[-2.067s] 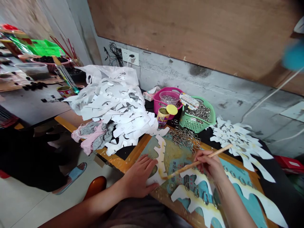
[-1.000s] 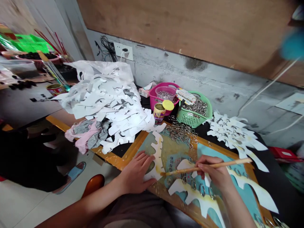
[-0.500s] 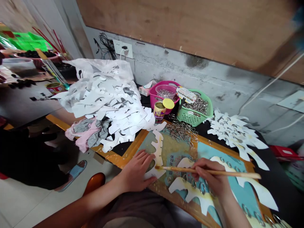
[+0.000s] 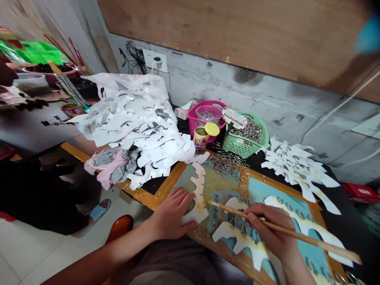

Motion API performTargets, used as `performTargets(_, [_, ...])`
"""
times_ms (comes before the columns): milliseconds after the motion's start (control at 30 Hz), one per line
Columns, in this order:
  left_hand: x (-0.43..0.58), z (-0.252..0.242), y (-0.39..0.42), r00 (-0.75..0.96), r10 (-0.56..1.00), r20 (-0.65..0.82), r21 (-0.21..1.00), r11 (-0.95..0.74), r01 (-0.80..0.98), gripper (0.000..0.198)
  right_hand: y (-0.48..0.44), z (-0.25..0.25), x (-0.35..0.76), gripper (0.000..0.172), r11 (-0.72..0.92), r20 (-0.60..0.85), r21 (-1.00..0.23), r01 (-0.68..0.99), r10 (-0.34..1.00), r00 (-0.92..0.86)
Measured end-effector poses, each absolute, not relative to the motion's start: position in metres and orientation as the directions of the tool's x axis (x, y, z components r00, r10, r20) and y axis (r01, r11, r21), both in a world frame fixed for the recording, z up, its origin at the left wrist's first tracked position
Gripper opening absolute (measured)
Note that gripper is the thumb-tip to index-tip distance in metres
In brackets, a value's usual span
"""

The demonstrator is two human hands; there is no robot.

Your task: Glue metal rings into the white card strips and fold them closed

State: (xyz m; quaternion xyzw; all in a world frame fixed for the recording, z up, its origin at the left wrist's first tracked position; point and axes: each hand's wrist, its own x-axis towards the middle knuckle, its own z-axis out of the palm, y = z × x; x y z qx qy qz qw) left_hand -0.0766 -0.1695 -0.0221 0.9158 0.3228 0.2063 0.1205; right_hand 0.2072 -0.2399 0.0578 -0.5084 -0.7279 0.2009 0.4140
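Observation:
My left hand (image 4: pixel 173 213) lies flat with its fingers stretched out, pressing the edge of a white cut-out piece (image 4: pixel 199 211) with a notched edge. Yellowish glue-like smears mark that piece. In my right hand (image 4: pixel 270 225) is a long wooden brush (image 4: pixel 314 236), its tip at the notched edge of the piece. Under my right hand, another white cut-out (image 4: pixel 227 233) carries several metal rings (image 4: pixel 244 230). A further ringed cut-out (image 4: pixel 297 211) lies to the right on the blue part of the board (image 4: pixel 259 188).
A pile of loose rings (image 4: pixel 227 163) lies behind the board, near an opened can (image 4: pixel 200 141), a pink basket (image 4: pixel 192 122) and a green basket (image 4: pixel 242 148). White cut-outs (image 4: pixel 133 118) heap at left beside a crumpled cloth (image 4: pixel 109 166). More ringed cut-outs (image 4: pixel 292 162) are stacked right.
The brush tip has moved right and slightly farther away, to the notched edge. Its handle end has swung right and nearer me as my right hand shifted right. My left hand stays in place.

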Motion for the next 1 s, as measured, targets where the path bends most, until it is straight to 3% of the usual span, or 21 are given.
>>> performTargets(133, [-0.077,-0.022,-0.171,0.705,0.642,0.300,0.356,-0.761,0.542,0.061,-0.240,0.059,0.206,0.016,0.466,0.404,-0.670,0.578,0.882,-0.243])
performTargets(533, [-0.078,-0.025,-0.169,0.703,0.640,0.311,0.341,-0.766,0.546,0.061,-0.242,0.055,0.203,0.015,0.433,0.432,-0.648,0.627,0.886,-0.166])
performTargets(867, [-0.077,-0.024,-0.170,0.707,0.644,0.293,0.343,-0.761,0.551,0.062,-0.244,0.053,0.208,0.021,0.279,0.286,-0.834,0.477,0.956,-0.058])
performTargets(1000, [-0.077,-0.024,-0.170,0.708,0.650,0.277,0.349,-0.754,0.556,0.062,-0.245,0.048,0.215,0.027,0.183,0.196,-0.925,0.334,0.981,0.007])
